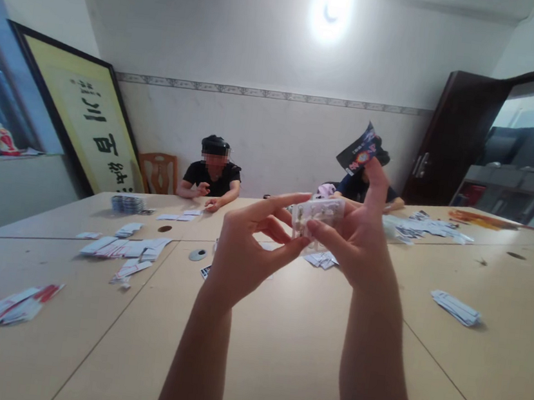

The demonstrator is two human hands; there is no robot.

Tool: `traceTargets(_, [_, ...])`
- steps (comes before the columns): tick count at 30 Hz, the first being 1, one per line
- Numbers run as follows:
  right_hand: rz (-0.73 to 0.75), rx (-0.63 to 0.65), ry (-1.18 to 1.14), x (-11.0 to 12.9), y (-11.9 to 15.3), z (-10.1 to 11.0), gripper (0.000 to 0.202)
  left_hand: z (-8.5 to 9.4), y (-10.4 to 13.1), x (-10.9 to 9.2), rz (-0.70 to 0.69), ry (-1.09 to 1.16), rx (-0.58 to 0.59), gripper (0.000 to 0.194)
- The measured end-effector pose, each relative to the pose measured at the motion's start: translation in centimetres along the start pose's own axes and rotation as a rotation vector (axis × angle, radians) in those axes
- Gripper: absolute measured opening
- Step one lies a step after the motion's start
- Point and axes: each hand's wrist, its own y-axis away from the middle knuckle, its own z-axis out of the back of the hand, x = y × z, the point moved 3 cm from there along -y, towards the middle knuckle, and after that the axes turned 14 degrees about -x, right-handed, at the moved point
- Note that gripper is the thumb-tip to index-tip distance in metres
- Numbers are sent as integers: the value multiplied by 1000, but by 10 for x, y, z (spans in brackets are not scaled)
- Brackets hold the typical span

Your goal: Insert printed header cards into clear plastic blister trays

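One clear plastic tray, raised above the bench, its near edge pinched by the left hand's fingers, the right hand's fingers gripping its other side, index finger extended upward.

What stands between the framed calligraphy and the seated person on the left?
A wooden chair stands between the framed calligraphy and that person, as the head view shows.

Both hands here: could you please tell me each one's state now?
Left hand: closed, pinching the clear plastic pack at its edge.
Right hand: closed on the same pack; dark printed card at its raised finger, grip unclear.
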Motion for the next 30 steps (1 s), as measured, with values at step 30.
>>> traceTargets(30, [83, -83, -18, 4, 2, -1, 109, -7, 6, -3, -60, -32, -8, 48])
